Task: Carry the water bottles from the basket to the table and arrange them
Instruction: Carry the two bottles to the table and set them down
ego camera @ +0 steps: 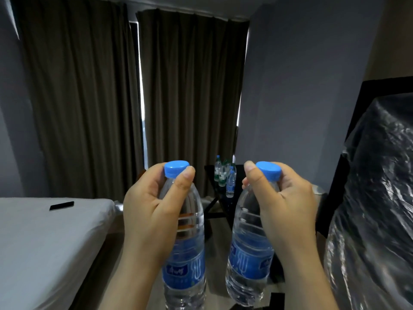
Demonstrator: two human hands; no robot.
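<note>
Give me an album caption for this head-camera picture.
Left hand grips the left bottle, right hand the right bottle, both by the neck; ahead, more bottles stand on a dark table by the curtains.

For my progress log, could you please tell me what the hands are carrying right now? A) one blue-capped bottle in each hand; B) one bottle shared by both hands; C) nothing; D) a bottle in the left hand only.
A: the left hand grips the left bottle near its cap, and the right hand grips the right bottle the same way.
</note>
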